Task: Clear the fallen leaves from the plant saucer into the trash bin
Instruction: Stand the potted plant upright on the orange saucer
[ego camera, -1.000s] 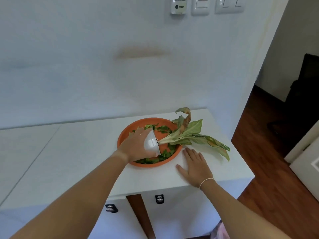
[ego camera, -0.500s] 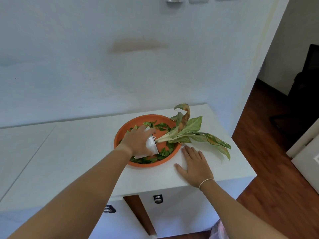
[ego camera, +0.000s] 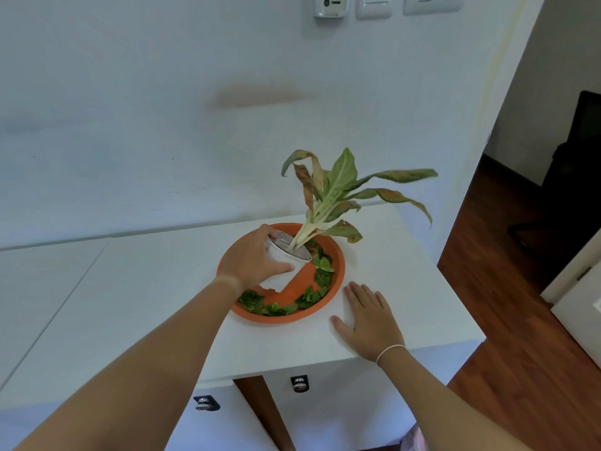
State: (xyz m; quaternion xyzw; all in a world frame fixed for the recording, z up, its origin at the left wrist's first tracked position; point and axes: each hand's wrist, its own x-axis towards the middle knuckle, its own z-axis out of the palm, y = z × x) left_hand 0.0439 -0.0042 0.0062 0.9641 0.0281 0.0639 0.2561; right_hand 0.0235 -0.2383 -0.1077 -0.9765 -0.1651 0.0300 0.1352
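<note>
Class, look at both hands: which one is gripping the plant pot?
The left hand grips the white pot; the right hand lies flat on the countertop.

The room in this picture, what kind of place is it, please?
Probably a room in a home. Wall switches sit above a white cabinet bearing a potted plant in an orange saucer, and a wooden floor leads through a doorway.

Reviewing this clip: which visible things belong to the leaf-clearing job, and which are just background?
Job: round orange plastic saucer; loose green leaf scraps; small white pot of the drooping plant, gripped by the left hand; right hand, flat on the white cabinet top.

Background: wall switches; cabinet knobs.
</note>
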